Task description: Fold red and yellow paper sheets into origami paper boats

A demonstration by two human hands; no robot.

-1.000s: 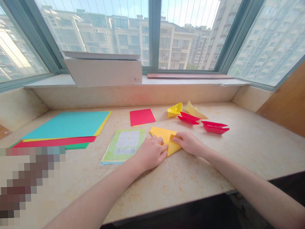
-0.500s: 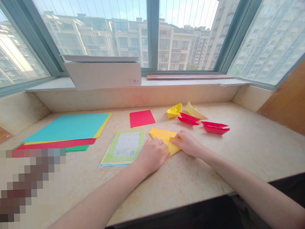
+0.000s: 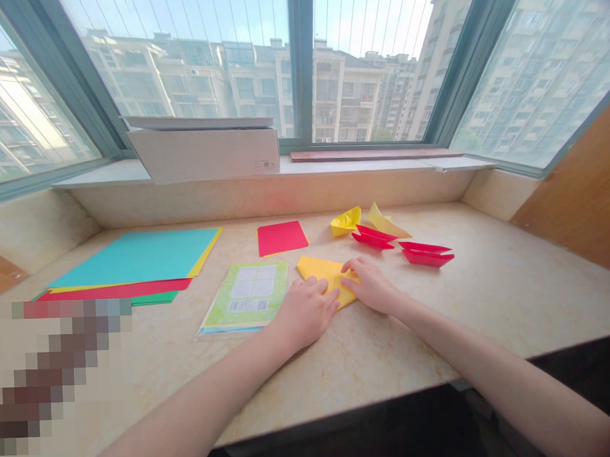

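Note:
A folded sheet of yellow-orange paper lies on the counter in front of me. My left hand, fingers bent and closed, holds the paper down along its lower left part. On the paper's right part my right hand has its fingers curled over the edge, closed on the folded layer. The palm sides and part of the paper beneath the fingers are hidden. Just left of my left hand is a green-covered packet of paper in clear wrap.
Beyond my right hand are a yellow paper boat, a pale yellow folded piece and two red paper boats. Red square sheets lie behind the packet. Large coloured sheets spread at left. A white box stands on the sill.
The raised flap at the right of the yellow paper now lies flatter, with my right fingers over it. My right hand has shifted slightly left. The view has moved a little.

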